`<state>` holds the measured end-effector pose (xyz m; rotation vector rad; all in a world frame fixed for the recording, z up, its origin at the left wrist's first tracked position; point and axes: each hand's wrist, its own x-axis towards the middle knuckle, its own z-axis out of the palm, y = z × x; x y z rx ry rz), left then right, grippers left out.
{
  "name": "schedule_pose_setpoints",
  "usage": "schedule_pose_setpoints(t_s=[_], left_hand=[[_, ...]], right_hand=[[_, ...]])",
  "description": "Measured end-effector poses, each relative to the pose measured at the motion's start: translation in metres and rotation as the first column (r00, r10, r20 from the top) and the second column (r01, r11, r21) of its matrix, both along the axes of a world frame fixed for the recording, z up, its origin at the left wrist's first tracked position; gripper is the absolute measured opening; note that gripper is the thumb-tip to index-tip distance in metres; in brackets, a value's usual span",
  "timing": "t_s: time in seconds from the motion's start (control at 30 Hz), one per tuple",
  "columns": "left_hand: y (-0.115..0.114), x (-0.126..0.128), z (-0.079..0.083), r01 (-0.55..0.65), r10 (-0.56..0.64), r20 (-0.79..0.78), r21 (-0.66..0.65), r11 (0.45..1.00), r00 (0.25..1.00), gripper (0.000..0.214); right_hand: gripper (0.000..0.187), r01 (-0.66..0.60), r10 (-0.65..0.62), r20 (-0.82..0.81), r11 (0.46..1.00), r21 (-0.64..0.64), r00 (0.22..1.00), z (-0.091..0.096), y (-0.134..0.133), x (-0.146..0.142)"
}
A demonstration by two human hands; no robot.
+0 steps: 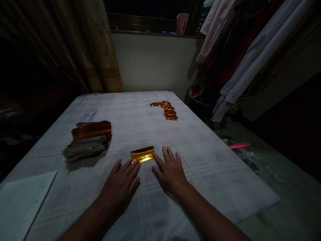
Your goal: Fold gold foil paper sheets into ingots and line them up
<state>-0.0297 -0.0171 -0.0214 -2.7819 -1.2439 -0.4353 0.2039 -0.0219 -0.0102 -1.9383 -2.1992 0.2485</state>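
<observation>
A small sheet of shiny gold foil paper (142,154) lies on the pale checked tablecloth, its far edge curling up a little. My left hand (122,179) rests palm down, fingers stretched out, with the fingertips at the sheet's near left edge. On the other side my right hand (170,170) lies flat with spread fingers, its index fingertip at the sheet's right edge. To the left sits a stack of gold foil papers (92,130), with a fanned pile of grey-backed sheets (86,148) in front of it. Several folded gold foil pieces (170,112) lie in a row farther back.
A white board or sheet (25,201) lies at the table's near left. Hanging clothes (240,67) and a pink-handled thing (239,145) are to the right, beyond the table edge. A curtain (97,43) hangs behind left; a pink cup (182,23) stands on the sill.
</observation>
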Motion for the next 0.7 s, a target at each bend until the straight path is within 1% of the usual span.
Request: schedule_pose_setpoints(t_s=[0.07, 0.17, 0.3, 0.4, 0.5, 0.57, 0.7], left_hand=[[0.0, -0.002, 0.002, -0.008, 0.008, 0.008, 0.0, 1.0, 1.0, 0.046], [0.002, 0.003, 0.008, -0.036, 0.035, 0.035, 0.002, 0.999, 0.999, 0.04], [0.01, 0.014, 0.018, -0.077, 0.08, 0.132, -0.032, 0.997, 0.988, 0.03], [0.017, 0.02, 0.022, -0.106, 0.117, 0.199, -0.068, 0.992, 0.973, 0.027], [0.022, 0.021, 0.021, -0.115, 0.131, 0.229, -0.084, 0.99, 0.965, 0.024], [0.023, 0.019, 0.019, -0.117, 0.135, 0.241, -0.088, 0.989, 0.961, 0.021], [0.023, 0.017, 0.018, -0.118, 0.14, 0.248, -0.101, 0.988, 0.958, 0.019]], right_hand=[[0.053, 0.0, 0.0, 0.002, 1.0, 0.001, 1.0, 0.001, 0.0, 0.0], [0.051, 0.005, -0.005, -0.002, 1.0, 0.02, 1.0, 0.001, -0.001, 0.0], [0.043, -0.027, 0.029, -0.032, 0.997, 0.068, 0.999, 0.0, 0.0, 0.002], [0.036, -0.051, 0.066, -0.108, 0.99, 0.135, 0.992, -0.002, 0.008, 0.005], [0.038, -0.053, 0.094, -0.212, 0.98, 0.191, 0.973, -0.002, 0.023, 0.009], [0.041, -0.043, 0.089, -0.265, 0.984, 0.176, 0.96, 0.001, 0.035, 0.011], [0.042, -0.04, 0.064, -0.381, 0.997, 0.071, 0.922, 0.008, 0.051, 0.009]])
